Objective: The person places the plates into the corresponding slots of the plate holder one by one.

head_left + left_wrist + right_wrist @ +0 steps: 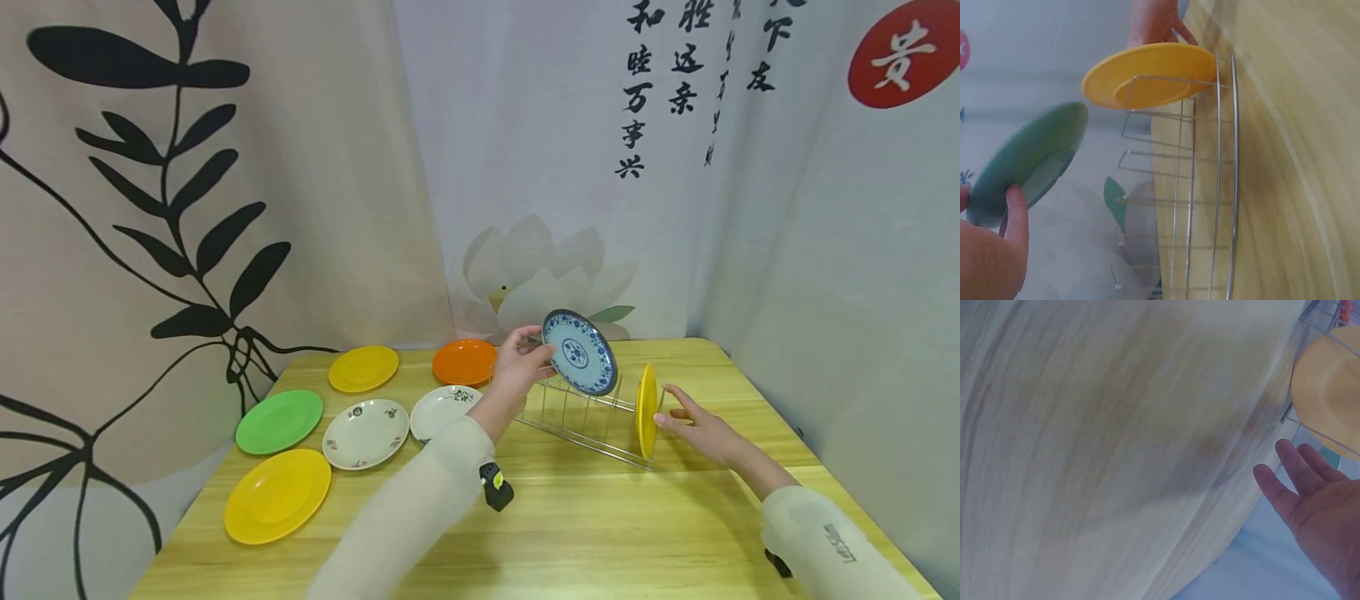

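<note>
My left hand (519,367) pinches a blue-and-white patterned plate (588,354) by its edge, thumb on the decorated face. The plate tilts above a wire dish rack (1236,156); in the left wrist view its plain underside shows greenish. At the rack's right end a yellow plate (646,412) stands upright between the wires. My right hand (705,429) is beside that end, fingers extended close to the end wire. In the right wrist view its fingers (1297,465) are spread and loosely straight, with nothing between them.
On the wooden table's left side lie a green plate (279,422), two yellow plates (277,497) and two white patterned plates (366,434). An orange plate (463,363) lies at the back, near the rack. A printed curtain (337,167) hangs behind the table.
</note>
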Motion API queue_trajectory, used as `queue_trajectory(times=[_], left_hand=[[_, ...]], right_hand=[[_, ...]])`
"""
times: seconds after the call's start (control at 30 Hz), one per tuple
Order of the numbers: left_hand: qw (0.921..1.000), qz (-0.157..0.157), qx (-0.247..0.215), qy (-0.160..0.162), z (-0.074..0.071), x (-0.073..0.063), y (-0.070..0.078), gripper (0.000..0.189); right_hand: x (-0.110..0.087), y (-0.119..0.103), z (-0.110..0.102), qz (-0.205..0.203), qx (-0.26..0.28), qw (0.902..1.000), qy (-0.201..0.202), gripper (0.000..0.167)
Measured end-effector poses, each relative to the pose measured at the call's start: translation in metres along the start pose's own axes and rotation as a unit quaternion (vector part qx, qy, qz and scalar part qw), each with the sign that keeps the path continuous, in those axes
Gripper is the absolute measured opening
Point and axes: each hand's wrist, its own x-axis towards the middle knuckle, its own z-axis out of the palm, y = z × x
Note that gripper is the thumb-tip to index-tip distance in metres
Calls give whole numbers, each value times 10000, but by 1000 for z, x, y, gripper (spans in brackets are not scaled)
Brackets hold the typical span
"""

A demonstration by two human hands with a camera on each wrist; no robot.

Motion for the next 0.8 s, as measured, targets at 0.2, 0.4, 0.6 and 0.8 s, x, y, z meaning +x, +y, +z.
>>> queue_trajectory(times=[0.2, 0.4, 0.6, 0.8], left_hand=[[9998, 70, 177, -72, 18, 6, -11, 36], [9994, 124, 265, -180, 29, 12, -19, 37], [9985, 178, 485, -202, 40, 16, -27, 36], [9967, 145, 773, -192, 52, 12, -32, 34]], right_hand=[[1, 1, 0, 34, 22, 10000, 14, 81], [2, 4, 1, 2, -41, 10000, 38, 81], [2, 3, 0, 43, 19, 10000, 23, 83], [1, 2, 0, 29, 93, 9999, 36, 84]])
